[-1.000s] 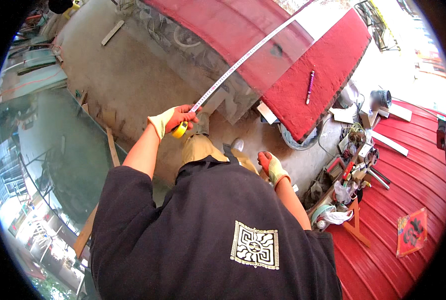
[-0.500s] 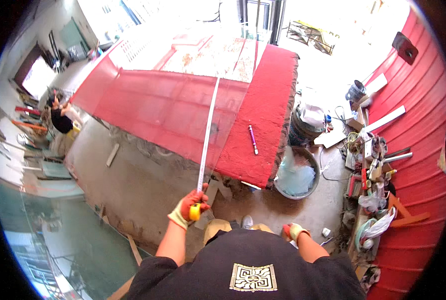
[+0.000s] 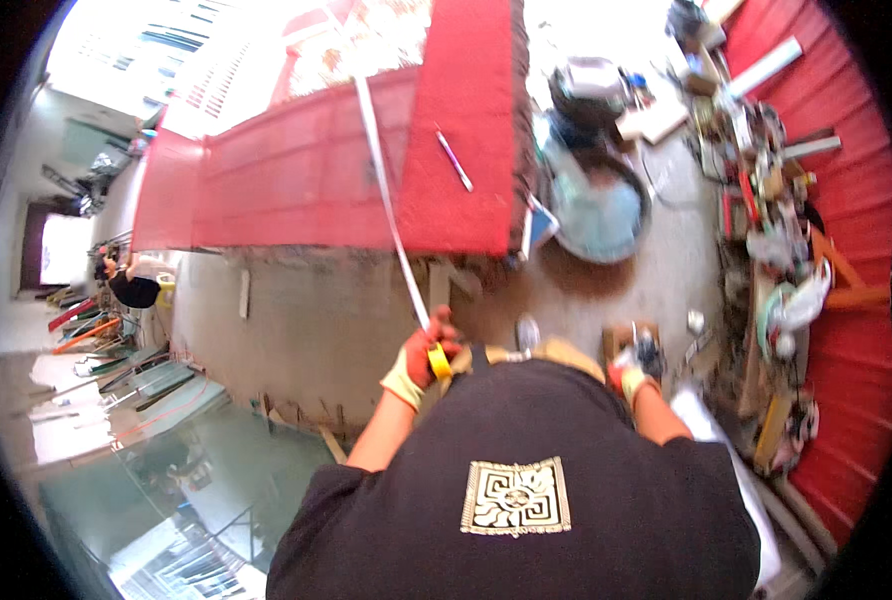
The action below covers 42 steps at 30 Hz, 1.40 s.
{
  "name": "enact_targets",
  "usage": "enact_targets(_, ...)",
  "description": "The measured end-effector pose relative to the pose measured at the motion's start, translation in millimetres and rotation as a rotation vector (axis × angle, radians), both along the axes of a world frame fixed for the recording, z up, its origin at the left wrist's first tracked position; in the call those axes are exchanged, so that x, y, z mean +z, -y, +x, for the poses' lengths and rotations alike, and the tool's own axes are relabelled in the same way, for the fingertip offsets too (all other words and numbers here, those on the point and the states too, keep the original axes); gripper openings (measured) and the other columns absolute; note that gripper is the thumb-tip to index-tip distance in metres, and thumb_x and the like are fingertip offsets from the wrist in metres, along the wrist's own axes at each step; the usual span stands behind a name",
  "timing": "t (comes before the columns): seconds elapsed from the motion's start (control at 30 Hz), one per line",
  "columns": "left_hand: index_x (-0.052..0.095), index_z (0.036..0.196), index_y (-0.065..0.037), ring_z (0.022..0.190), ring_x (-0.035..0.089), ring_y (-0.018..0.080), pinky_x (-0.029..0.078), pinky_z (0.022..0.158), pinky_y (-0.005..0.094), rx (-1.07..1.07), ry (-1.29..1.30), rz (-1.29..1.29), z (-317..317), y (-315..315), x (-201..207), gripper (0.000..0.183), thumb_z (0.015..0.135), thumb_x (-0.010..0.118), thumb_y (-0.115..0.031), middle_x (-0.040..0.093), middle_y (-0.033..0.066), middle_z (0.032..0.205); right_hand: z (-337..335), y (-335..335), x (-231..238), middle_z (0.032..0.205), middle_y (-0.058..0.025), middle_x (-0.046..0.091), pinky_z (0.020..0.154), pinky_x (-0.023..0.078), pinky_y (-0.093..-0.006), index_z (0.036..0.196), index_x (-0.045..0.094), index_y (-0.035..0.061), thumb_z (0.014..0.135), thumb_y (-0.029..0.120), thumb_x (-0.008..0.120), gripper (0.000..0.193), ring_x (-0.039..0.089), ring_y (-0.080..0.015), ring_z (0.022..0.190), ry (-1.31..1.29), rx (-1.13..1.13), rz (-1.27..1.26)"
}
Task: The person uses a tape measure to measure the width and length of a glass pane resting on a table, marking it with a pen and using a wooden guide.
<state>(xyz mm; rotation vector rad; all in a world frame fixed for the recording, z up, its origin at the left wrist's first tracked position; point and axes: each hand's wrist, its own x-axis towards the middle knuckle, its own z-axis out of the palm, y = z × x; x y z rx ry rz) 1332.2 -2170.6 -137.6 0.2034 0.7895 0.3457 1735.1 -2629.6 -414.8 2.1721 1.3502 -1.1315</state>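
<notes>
My left hand [image 3: 422, 358], in a red and cream work glove, is closed round a yellow tape measure [image 3: 439, 361]. Its pale blade [image 3: 386, 195] runs out over the table covered in red cloth [image 3: 471, 215], across what looks like a clear glass sheet [image 3: 296, 180]. A purple and white marker pen [image 3: 454, 160] lies on the bare red cloth right of the blade. Down by my right side is my right hand [image 3: 627, 380], gloved alike, next to a dark, blurred object [image 3: 649, 352]; its fingers are smeared and partly hidden.
Right of the table stands a round tub [image 3: 596, 215] with pale bluish contents. Tools and bags crowd a bench [image 3: 756, 230] along the red corrugated wall [image 3: 856, 340]. Large glass panes [image 3: 166, 480] lie at the lower left. A person [image 3: 134, 285] sits at the far left.
My view has swung rightward and down, so the table sits higher and further left. My left hand still grips the tape measure, its blade still extended. A dark object has appeared beside my right hand.
</notes>
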Motion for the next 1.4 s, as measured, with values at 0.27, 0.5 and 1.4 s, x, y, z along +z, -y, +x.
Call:
enact_targets(0.27, 0.057, 0.152, -0.026, 0.074, 0.071, 0.0134, 0.066, 0.084, 0.0375, 0.083, -0.044, 0.009, 7, 3, 29, 0.043, 0.112, 0.062, -0.038, 0.07, 0.0004, 0.098, -26, -132, 151, 0.145, -0.0309, 0.061, 0.115, 0.046, -0.0512, 0.132, 0.068, 0.0072, 0.106, 0.038, 0.042, 0.048, 0.056, -0.0495, 0.137, -0.317, -0.427, 0.016)
enact_targets(0.5, 0.059, 0.152, -0.025, 0.076, 0.071, 0.0126, 0.065, 0.086, 0.0366, 0.108, -0.105, 0.09, 23, 3, 39, 0.042, 0.113, 0.061, -0.038, 0.071, 0.0, 0.101, -7, -114, 77, 0.124, -0.0223, 0.067, 0.104, 0.044, -0.043, 0.126, 0.069, 0.0017, 0.102, 0.047, 0.048, 0.056, 0.06, -0.0373, 0.118, -0.42, -0.892, 0.126)
enact_targets(1.4, 0.06, 0.149, -0.02, 0.072, 0.068, 0.0131, 0.063, 0.087, 0.0373, -0.128, -0.51, 0.258, 67, -8, 58, 0.047, 0.11, 0.062, -0.047, 0.068, -0.0005, 0.097, -47, -129, 133, 0.136, -0.0271, 0.07, 0.11, 0.051, -0.0478, 0.134, 0.071, 0.0028, 0.1, 0.05, 0.056, 0.059, 0.065, -0.0448, 0.128, -0.27, -0.885, 0.119)
